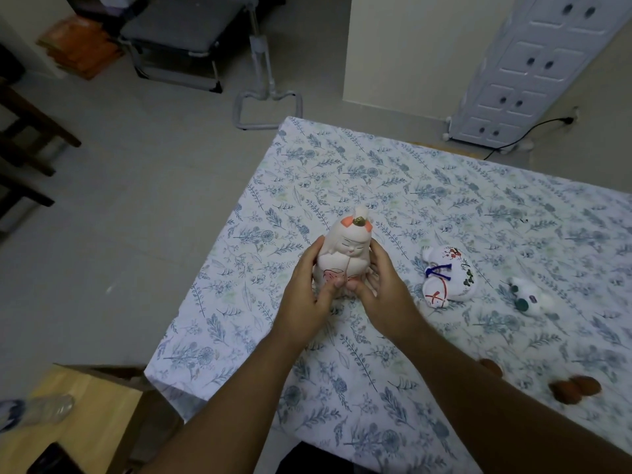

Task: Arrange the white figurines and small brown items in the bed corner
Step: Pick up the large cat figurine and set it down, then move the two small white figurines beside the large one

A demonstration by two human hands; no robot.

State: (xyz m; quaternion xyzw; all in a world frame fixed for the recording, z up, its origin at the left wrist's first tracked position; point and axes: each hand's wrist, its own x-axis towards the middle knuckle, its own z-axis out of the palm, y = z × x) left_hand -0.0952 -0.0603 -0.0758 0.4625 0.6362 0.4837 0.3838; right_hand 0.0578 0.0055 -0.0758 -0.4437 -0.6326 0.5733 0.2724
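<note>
A white doll figurine (345, 249) with pink patches and a gold top knot stands upright on the floral bed sheet (376, 172). My left hand (304, 292) grips its left side and my right hand (379, 289) its right side, thumbs meeting at its base. To the right a second white figurine (444, 275) with blue cord and red marks lies on its side. Farther right lies a smaller white figurine (528, 295) with a dark green round part. Small brown items (574, 388) rest near my right forearm, one (490, 366) partly hidden behind it.
The bed's far corner (290, 123) points toward a grey floor. A metal stand (266, 100) and folding cot (178, 39) sit beyond it. A white cabinet (526, 70) stands at the back right. A wooden table (78, 415) with a plastic bottle (44, 410) is at the lower left.
</note>
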